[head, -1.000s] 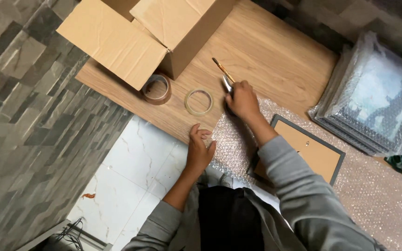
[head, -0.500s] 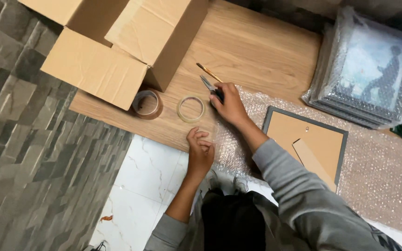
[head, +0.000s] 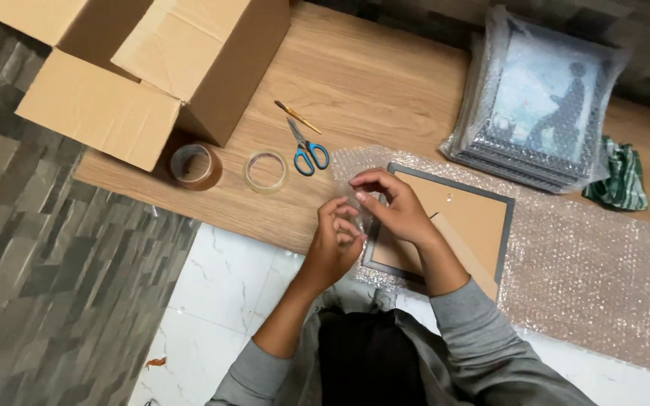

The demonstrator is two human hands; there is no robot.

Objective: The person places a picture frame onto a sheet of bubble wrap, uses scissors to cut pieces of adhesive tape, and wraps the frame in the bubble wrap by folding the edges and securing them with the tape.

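My left hand (head: 336, 240) and my right hand (head: 394, 207) meet at the left edge of a grey picture frame (head: 460, 214). The frame lies face down, brown back up, on a sheet of bubble wrap (head: 588, 278). Both hands pinch a small clear piece (head: 359, 213) between their fingertips; I cannot tell whether it is tape or the wrap's edge. Blue-handled scissors (head: 307, 152) lie on the wooden table (head: 385, 75) just beyond my hands, untouched.
A clear tape roll (head: 265, 171) and a brown tape roll (head: 195, 167) sit left of the scissors, beside an open cardboard box (head: 189, 53). A thin yellow-handled tool (head: 297, 117) lies nearby. A stack of bubble-wrapped frames (head: 543, 105) and a green cloth (head: 618, 177) lie at right.
My right hand has let go of the scissors, which now lie on the table, and has come back to join my left hand at the frame's edge.
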